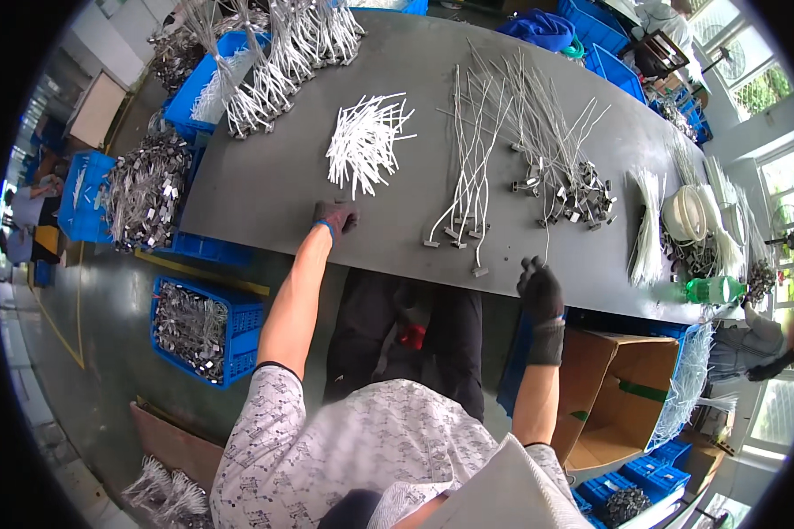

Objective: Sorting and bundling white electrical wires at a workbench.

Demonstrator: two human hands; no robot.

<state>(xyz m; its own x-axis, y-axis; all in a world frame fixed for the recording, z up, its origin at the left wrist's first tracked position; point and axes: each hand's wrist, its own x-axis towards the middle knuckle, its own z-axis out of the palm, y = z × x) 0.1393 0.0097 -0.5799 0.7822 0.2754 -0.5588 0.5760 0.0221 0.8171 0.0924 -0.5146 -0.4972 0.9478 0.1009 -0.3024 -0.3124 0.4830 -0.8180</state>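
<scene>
My left hand, in a dark reddish glove, is closed at the table's near edge, just below a loose pile of short white tubes. Whatever its fingers may hold is hidden. My right hand, in a dark grey glove, has its fingers curled near the same edge. A thin pale wire runs from its fingertips up toward a heap of wires with small dark end blocks. Between my hands lie several white-sleeved wires, their dark end blocks toward me.
The grey table carries bundled white-sleeved wires at far left. Clear strands, a white bowl and a green bottle stand at right. A cardboard box is below right; a filled blue crate is below left.
</scene>
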